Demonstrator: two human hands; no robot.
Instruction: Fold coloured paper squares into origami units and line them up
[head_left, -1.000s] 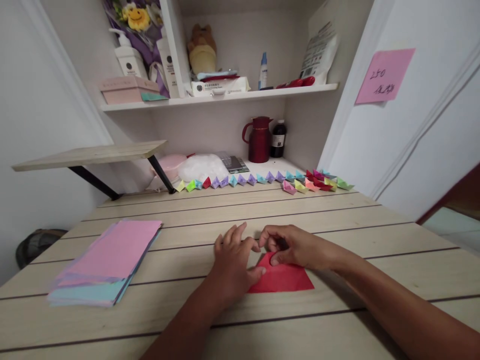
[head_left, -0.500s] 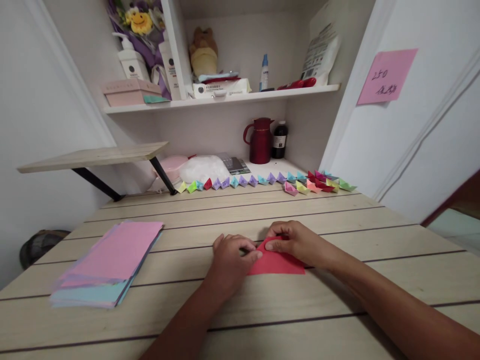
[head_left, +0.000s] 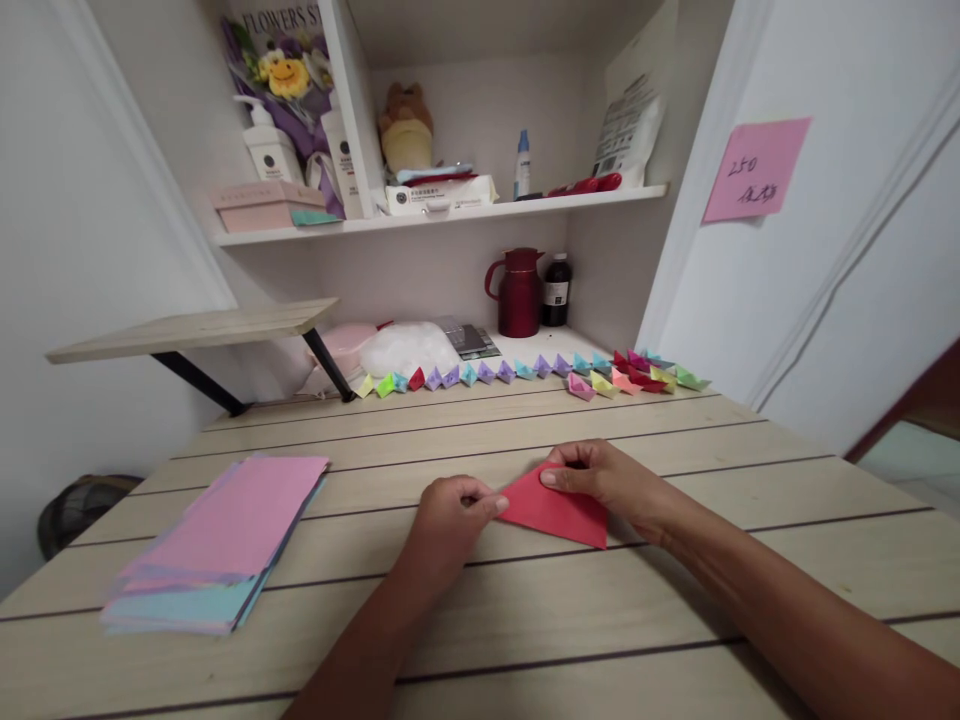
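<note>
Between my hands is a red sheet of folded paper [head_left: 559, 512], roughly triangular, tilted with its lower right corner toward me. My left hand [head_left: 456, 515] pinches its left corner between thumb and fingers. At its upper edge my right hand [head_left: 600, 482] grips it, thumb on the near face and fingers behind. The fingers hide part of the top edge. To the left lies a stack of coloured paper [head_left: 240, 520], pink on top with blue sheets below. Behind my hands a row of small folded paper boats [head_left: 486, 372] runs along the table's back.
A second group of paper boats [head_left: 626, 380] stands at the back right. Behind the boats are a dark red jug [head_left: 519, 295] and a dark bottle [head_left: 556, 292]. A small raised wooden shelf [head_left: 199, 328] on black legs stands at the back left of the slatted table [head_left: 360, 640].
The red paper has turned, its lower right corner now pointing more toward me. My left hand has shifted slightly left to its left corner. The view has tilted up a little.
</note>
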